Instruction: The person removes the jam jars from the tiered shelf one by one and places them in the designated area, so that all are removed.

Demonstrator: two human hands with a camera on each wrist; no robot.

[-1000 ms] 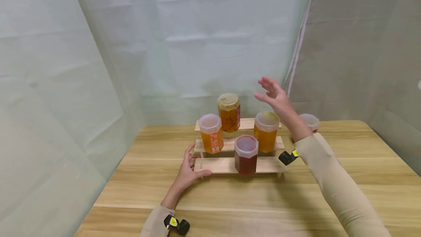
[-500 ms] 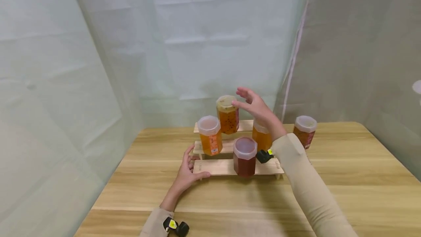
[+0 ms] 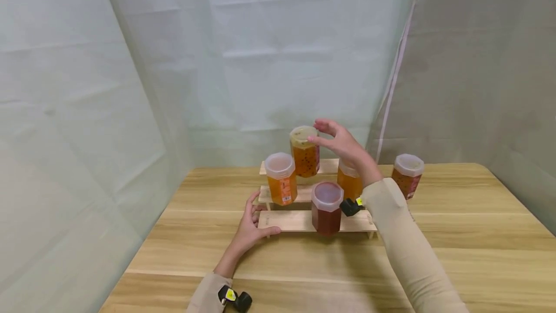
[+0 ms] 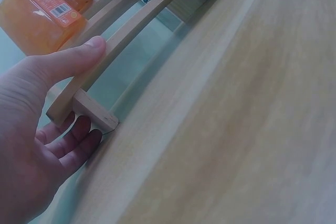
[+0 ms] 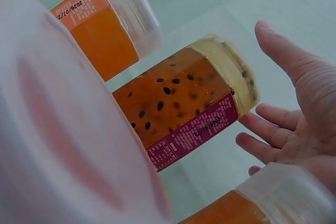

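My left hand (image 3: 248,230) grips the left end of a three-step wooden display stand (image 3: 288,220); in the left wrist view the thumb lies on the front step and the fingers curl below. On the top step stands a jar of orange jam with black seeds (image 3: 305,161). Beside its lid is my right hand (image 3: 344,146), thumb and fingers spread. The right wrist view has the thumb apart from the lid (image 5: 236,74); whether the fingertips touch it, I cannot tell. An orange jar (image 3: 280,182) and a partly hidden amber jar (image 3: 349,182) occupy the middle step. A dark red jar (image 3: 326,217) is on the front step.
Another seeded jar (image 3: 407,177) stands on the wooden table (image 3: 304,269) to the right of the stand. Pale cloth walls (image 3: 269,86) rise behind and beside the table.
My right hand has come left and slightly down, from above the amber jar to beside the seeded jar's lid. My left hand keeps its hold on the stand.
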